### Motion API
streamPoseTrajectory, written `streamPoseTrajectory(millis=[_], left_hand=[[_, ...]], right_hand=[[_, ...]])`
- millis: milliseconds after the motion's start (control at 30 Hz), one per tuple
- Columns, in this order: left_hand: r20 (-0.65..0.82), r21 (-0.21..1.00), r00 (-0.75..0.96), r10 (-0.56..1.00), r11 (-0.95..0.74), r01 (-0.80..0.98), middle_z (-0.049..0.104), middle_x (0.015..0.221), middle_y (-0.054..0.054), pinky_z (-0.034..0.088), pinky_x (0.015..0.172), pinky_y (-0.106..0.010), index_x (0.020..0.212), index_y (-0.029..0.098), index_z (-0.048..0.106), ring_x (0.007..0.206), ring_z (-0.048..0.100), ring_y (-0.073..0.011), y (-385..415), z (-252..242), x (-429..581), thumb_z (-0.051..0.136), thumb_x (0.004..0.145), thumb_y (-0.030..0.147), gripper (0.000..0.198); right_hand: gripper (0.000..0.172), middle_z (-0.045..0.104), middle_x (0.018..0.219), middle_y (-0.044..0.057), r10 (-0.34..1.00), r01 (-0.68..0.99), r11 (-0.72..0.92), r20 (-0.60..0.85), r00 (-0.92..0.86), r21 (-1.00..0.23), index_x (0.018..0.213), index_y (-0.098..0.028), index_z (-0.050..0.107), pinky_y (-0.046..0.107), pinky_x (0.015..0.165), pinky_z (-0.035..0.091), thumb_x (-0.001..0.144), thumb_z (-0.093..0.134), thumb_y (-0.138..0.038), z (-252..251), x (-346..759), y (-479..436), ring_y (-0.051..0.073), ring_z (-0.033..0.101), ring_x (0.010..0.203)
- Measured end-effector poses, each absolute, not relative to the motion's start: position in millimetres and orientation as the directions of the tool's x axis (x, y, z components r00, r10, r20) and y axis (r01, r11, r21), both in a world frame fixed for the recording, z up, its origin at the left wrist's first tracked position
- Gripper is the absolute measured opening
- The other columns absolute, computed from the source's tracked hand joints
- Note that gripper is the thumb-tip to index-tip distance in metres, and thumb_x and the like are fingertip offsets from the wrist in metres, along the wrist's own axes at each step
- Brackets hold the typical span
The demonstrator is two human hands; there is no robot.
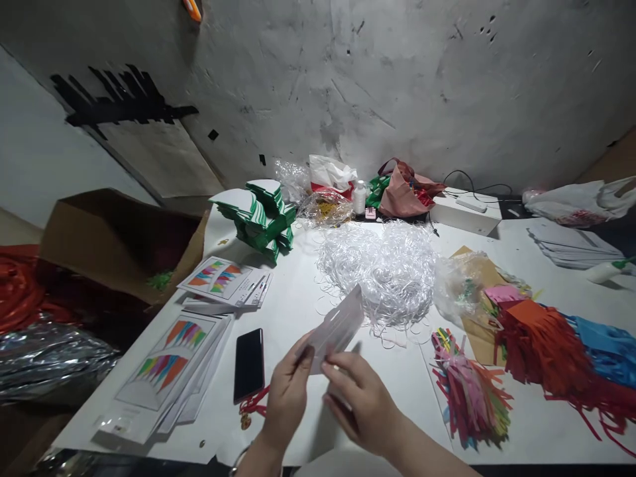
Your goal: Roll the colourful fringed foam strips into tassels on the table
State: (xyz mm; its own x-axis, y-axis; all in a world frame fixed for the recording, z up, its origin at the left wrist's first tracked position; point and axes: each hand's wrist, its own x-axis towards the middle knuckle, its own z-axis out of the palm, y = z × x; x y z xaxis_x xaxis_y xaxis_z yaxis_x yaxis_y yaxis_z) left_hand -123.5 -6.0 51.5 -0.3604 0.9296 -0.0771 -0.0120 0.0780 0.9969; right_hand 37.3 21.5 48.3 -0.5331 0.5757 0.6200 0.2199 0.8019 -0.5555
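Observation:
My left hand [288, 391] and my right hand [360, 401] meet above the near edge of the white table [298, 291]. Together they hold a clear plastic packaging bag [338, 328] that tilts up toward the far right. The left hand's fingers pinch the bag's lower left end. The right hand's fingers are curled around its lower edge. Just beyond the bag lies a heap of thin white plastic strips [380, 268]. A black phone [249, 363] lies flat to the left of my left hand, with something small and red [253, 404] on the table beneath it.
Printed packaging cards [163, 371] are stacked at the left, more [223, 278] behind them. A green-and-white paper stack [258, 212] stands at the back. Coloured paper tassels [470, 391] and red and blue fringe [561, 358] lie at the right. An open cardboard box [114, 238] sits off the table's left side.

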Motion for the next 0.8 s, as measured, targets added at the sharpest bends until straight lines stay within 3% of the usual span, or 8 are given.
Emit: streamPoseTrajectory(millis=[133, 233, 333, 433, 567, 800], left_hand=[[-0.276, 0.925, -0.216, 0.937, 0.198, -0.325, 0.075, 0.108, -0.011, 0.053, 0.096, -0.039, 0.113, 0.016, 0.071, 0.114, 0.063, -0.0326, -1, 71, -148, 0.076, 0.073, 0.05, 0.053], [-0.39, 0.8, -0.066, 0.918, 0.303, -0.517, 0.077, 0.094, -0.012, 0.058, 0.078, -0.034, 0.108, 0.014, 0.073, 0.099, 0.07, -0.0313, 0, 82, -153, 0.081, 0.069, 0.043, 0.049], [-0.394, 0.72, -0.016, 0.919, 0.298, -0.627, 0.078, 0.088, -0.012, 0.057, 0.073, -0.031, 0.103, 0.012, 0.075, 0.089, 0.072, -0.0284, -1, 86, -151, 0.082, 0.07, 0.036, 0.042], [-0.4, 0.682, 0.027, 0.916, 0.317, -0.659, 0.078, 0.089, -0.012, 0.056, 0.074, -0.031, 0.101, 0.012, 0.075, 0.081, 0.072, -0.0255, -1, 86, -147, 0.079, 0.074, 0.032, 0.035], [-0.386, 0.712, 0.063, 0.92, 0.341, -0.614, 0.078, 0.087, -0.012, 0.052, 0.058, -0.025, 0.099, 0.011, 0.076, 0.063, 0.07, -0.0192, -3, 84, -145, 0.079, 0.074, 0.035, 0.035], [-0.368, 0.774, 0.107, 0.924, 0.368, -0.515, 0.077, 0.088, -0.013, 0.05, 0.056, -0.024, 0.102, 0.01, 0.075, 0.076, 0.071, -0.0245, -3, 83, -144, 0.079, 0.073, 0.039, 0.041]], right_hand=[[0.05, 0.064, 0.108, 0.012, 0.578, 0.307, 0.814, 0.742, -0.341, -0.493, 0.136, -0.021, 0.052, 0.039, 0.085, 0.053, 0.09, 0.051, -0.004, 53, 45, 41, 0.023, 0.06, 0.102], [0.041, 0.068, 0.102, 0.01, 0.521, 0.363, 0.844, 0.763, -0.383, -0.395, 0.128, -0.022, 0.059, 0.04, 0.08, 0.051, 0.09, 0.055, -0.006, 57, 45, 60, 0.023, 0.061, 0.094], [0.038, 0.07, 0.098, 0.008, 0.475, 0.323, 0.877, 0.744, -0.47, -0.356, 0.126, -0.02, 0.059, 0.038, 0.076, 0.05, 0.091, 0.057, -0.007, 60, 43, 71, 0.02, 0.062, 0.088], [0.032, 0.07, 0.094, 0.006, 0.455, 0.246, 0.891, 0.749, -0.482, -0.383, 0.122, -0.02, 0.06, 0.036, 0.076, 0.049, 0.092, 0.057, -0.01, 64, 42, 73, 0.018, 0.061, 0.084], [0.025, 0.068, 0.092, 0.005, 0.494, 0.209, 0.868, 0.751, -0.437, -0.45, 0.115, -0.019, 0.063, 0.034, 0.073, 0.05, 0.092, 0.059, -0.011, 71, 43, 73, 0.017, 0.061, 0.082], [0.021, 0.067, 0.084, 0.007, 0.333, 0.191, 0.942, 0.714, -0.615, -0.275, 0.108, -0.016, 0.062, 0.036, 0.072, 0.05, 0.091, 0.054, -0.006, 81, 48, 75, 0.018, 0.059, 0.073]])
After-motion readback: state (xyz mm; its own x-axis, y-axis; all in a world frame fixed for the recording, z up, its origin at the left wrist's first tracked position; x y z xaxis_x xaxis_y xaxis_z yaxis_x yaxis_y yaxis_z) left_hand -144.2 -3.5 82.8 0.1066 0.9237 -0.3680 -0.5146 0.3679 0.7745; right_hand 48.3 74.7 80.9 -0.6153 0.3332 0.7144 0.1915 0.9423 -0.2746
